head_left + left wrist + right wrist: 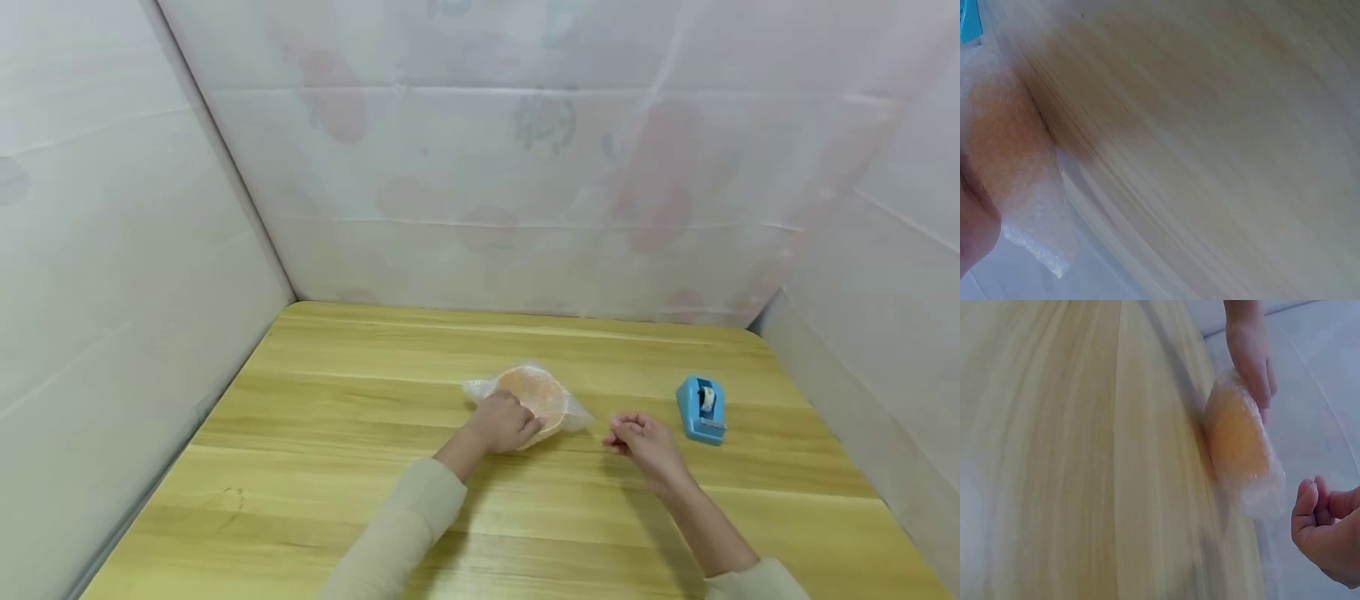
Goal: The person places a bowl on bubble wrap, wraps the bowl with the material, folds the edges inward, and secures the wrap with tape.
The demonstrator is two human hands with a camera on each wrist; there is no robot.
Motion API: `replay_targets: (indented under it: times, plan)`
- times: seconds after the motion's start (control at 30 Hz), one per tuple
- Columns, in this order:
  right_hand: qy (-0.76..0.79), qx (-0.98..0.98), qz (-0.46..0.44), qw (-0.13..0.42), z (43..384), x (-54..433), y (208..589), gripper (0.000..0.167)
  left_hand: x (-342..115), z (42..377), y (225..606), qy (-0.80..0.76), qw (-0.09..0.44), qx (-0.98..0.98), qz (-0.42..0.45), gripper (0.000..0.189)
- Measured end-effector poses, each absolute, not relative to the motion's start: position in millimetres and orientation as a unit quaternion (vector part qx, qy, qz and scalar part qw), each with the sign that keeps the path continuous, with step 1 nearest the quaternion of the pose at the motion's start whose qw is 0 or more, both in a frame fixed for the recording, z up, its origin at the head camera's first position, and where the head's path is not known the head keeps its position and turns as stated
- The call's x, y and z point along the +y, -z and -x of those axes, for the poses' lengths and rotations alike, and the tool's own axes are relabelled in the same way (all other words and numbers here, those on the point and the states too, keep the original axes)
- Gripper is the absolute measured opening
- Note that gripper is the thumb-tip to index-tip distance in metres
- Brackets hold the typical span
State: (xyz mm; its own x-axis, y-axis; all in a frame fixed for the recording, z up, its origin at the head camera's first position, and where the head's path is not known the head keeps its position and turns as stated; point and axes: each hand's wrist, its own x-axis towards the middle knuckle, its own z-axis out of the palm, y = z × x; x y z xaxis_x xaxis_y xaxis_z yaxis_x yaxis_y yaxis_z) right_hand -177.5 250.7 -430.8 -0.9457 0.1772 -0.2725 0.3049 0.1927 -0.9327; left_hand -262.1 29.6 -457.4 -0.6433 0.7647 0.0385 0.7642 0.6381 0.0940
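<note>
A round orange thing [553, 398] wrapped in bubble wrap [1250, 497] lies on the table, the wrap sticking out in pointed ends at both sides. What the orange thing is cannot be told through the plastic. My left hand [502, 423] presses on top of the bundle; in the right wrist view its fingers reach down onto the wrap fairly straight. To the right of the bundle, apart from it, my right hand [643, 446] is raised with thumb and fingertips together. A tiny pale bit, seemingly clear tape [1313, 484], shows at those fingertips.
A blue tape dispenser [702, 410] with a roll in it stands right of my right hand. The wood-grain table [360, 367] reaches back to pale hanging sheets [480, 167], which enclose it at the back and both sides.
</note>
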Motion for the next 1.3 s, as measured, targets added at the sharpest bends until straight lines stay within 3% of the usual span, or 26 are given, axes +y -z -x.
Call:
replay_targets:
  times: [0.27,0.53,0.77,0.93,1.1,1.3]
  plan:
    - [0.626,0.768,-0.111,0.079,204,230,432,0.021,34,261,456,-0.036,0.012,0.91,-0.413,0.052]
    - [0.609,0.78,-0.079,0.119,232,208,429,0.025,34,261,455,-0.019,0.012,0.91,-0.414,0.054]
    - [0.602,0.784,-0.081,0.13,253,189,433,0.01,34,259,458,-0.018,0.017,0.913,-0.407,0.053]
    - [0.542,0.825,-0.074,0.142,262,178,436,0.009,33,257,459,-0.006,0.015,0.914,-0.406,0.053]
    - [0.471,0.865,-0.06,0.165,269,170,436,0.013,33,258,460,0.002,-0.004,0.912,-0.411,0.049]
    - [0.399,0.906,-0.027,0.141,274,161,440,0.032,34,260,461,-0.006,-0.003,0.913,-0.407,0.052]
